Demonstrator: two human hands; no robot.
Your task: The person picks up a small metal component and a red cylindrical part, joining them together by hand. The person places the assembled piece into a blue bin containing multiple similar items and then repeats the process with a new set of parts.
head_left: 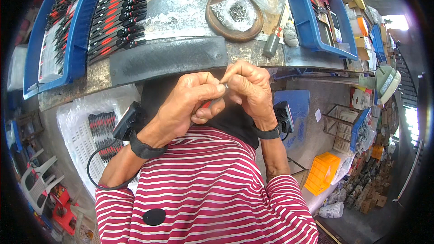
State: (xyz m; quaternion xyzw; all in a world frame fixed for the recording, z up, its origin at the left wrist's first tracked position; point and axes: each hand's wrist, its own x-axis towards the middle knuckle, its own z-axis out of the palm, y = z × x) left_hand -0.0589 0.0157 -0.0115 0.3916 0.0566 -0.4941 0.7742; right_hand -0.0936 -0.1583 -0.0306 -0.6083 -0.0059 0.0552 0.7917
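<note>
My hands meet in front of the bench edge. My left hand [187, 97] is closed around a small red-and-black handled piece [207, 104], mostly hidden by the fingers. At its thumb tip a tiny metal part [225, 85] shows. My right hand [250, 85] is closed too, thumb and forefinger pinched against that metal part; whether it grips it fully is hidden. Beyond them, a round brown dish [211, 20] bears a clear bag of small metal pieces [237, 12]. Many red-and-black handled tools [118, 11] lie in a row at the left of the bench.
A blue bin [77, 36] of similar tools stands at the far left, another blue bin [312, 27] at the right. A grey-handled tool [271, 45] lies near the bench edge. A white crate [83, 131] sits below left, a yellow crate [322, 173] below right.
</note>
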